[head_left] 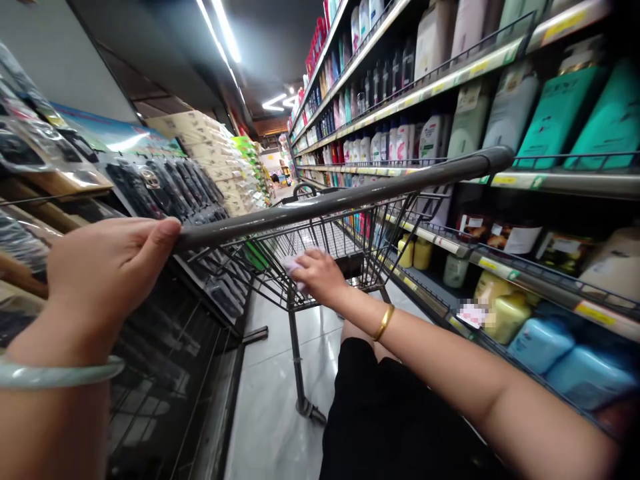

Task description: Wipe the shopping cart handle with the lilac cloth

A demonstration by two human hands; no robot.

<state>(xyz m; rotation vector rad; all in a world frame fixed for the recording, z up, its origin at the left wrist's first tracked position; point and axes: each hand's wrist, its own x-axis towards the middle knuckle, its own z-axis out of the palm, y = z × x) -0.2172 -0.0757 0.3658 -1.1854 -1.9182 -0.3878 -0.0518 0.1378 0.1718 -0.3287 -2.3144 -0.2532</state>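
One left hand (107, 270), curled around handle (300, 212)

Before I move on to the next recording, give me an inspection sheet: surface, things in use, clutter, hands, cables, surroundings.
Surface: pale, shiny tiled floor.
Things in use: wire shopping cart, cart handle, pale cloth-like item.
Clutter: bottles packed on shelves at right; dark hanging packs at left.
Hands: left hand grips the handle's left end; right hand holds the cloth-like item below the handle; contact with the wires unclear.
Cables: nothing seen.
Surroundings: store aisle, ceiling lights.
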